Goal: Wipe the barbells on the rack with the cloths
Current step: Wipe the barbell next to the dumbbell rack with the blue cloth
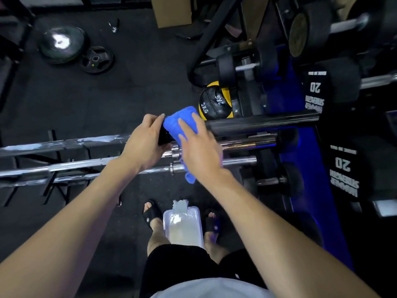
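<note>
— At the near end of the rack, what are you doing?

— In the head view, my left hand (pixel 146 145) grips the left end of the dark barbell (pixel 257 123), fingers curled round it. My right hand (pixel 199 147) lies flat over the blue cloth (pixel 178 125), fingers straight and a little spread, pressing the cloth down onto the bar just right of the other hand.

— Where does that bar sit?

— It is the farthest and highest of the bars in front of me. Its long axis runs left to right across the scene, the free end at my hands and the other end reaching right toward the black weights marked 20 (pixel 315 91).

— How far along are you, do you reckon?

— Early or midway, I would judge. The cloth is only at the end of this bar, so its whole length to the right seems left to do. The chrome barbells (pixel 64 166) nearer to me lie along the same line, and pale smears show on the one at the left (pixel 53 145). Whether any has been wiped I cannot tell.

— Anything else about?

— A pale tray with a white cloth (pixel 182 224) sits on the floor between my feet, and a yellow and black 2 kg ball (pixel 214 100) lies just beyond the bar.
</note>
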